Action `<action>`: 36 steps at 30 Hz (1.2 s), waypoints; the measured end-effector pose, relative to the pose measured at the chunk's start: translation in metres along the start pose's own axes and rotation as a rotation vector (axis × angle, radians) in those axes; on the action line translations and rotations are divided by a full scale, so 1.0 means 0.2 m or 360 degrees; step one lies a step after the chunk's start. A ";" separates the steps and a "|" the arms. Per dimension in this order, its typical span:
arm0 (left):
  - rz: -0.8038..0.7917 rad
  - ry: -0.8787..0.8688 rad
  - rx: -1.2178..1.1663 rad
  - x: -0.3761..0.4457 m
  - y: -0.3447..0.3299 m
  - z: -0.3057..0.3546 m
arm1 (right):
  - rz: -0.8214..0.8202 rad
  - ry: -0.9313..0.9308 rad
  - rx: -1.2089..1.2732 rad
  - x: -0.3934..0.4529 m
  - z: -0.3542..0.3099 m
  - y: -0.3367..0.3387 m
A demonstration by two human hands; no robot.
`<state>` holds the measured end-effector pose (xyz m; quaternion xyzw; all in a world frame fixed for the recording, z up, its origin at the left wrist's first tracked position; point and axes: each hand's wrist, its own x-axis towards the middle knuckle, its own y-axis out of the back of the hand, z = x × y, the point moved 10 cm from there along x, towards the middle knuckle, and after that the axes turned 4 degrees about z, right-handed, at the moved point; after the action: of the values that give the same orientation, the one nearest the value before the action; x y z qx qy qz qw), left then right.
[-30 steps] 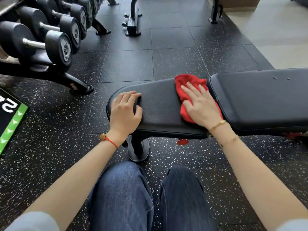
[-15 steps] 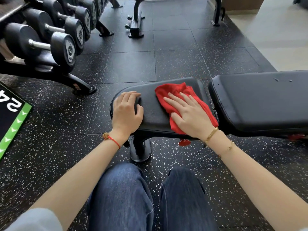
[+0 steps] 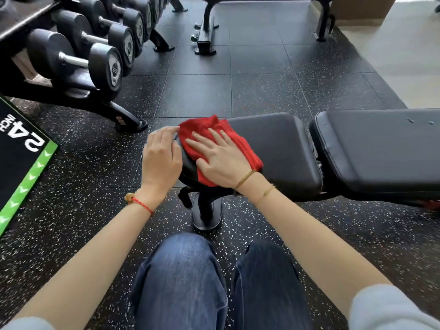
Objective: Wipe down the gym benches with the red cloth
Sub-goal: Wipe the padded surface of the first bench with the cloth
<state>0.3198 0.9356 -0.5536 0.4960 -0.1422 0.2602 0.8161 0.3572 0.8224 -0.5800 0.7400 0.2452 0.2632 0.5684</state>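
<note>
There, the right hand (image 3: 220, 160) lay flat with fingers spread on the red cloth (image 3: 240, 144), pressing it onto the left end of the counter (image 3: 281, 148). The left hand (image 3: 160, 157), fingers loosely bent, rested on that end's edge beside the cloth.

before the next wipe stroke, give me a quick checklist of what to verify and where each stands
1. Red cloth lying on the seat pad, not hanging off the end: ok.
2. Right hand pressing flat on the cloth, fingers straight: ok.
3. Left hand steadying the pad's left end: ok, though it sits right against the cloth and blocks a stroke further left.
4. Back pad wiped: not ok, small droplets show near its far edge.
5. Seat pad surface to the right of the cloth free of objects: ok.
6. Seat pad already clean: cannot tell.
</note>
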 end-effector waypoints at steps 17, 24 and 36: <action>-0.0222 -0.0116 0.0044 0.01 -0.30 0.28 | 0.0075 -0.0442 0.0013 -0.02 0.48 0.10; -0.0204 -0.0118 0.0105 -0.01 -0.31 0.28 | 0.0213 -0.0325 0.0013 -0.41 0.51 0.17; -0.0142 -0.0069 0.0087 -0.01 -0.28 0.28 | 0.0105 -0.0485 -0.0010 -0.12 0.65 0.17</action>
<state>0.3509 0.8641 -0.5686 0.5294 -0.1303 0.2166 0.8099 0.4280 0.7068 -0.5776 0.7772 0.1308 0.1673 0.5923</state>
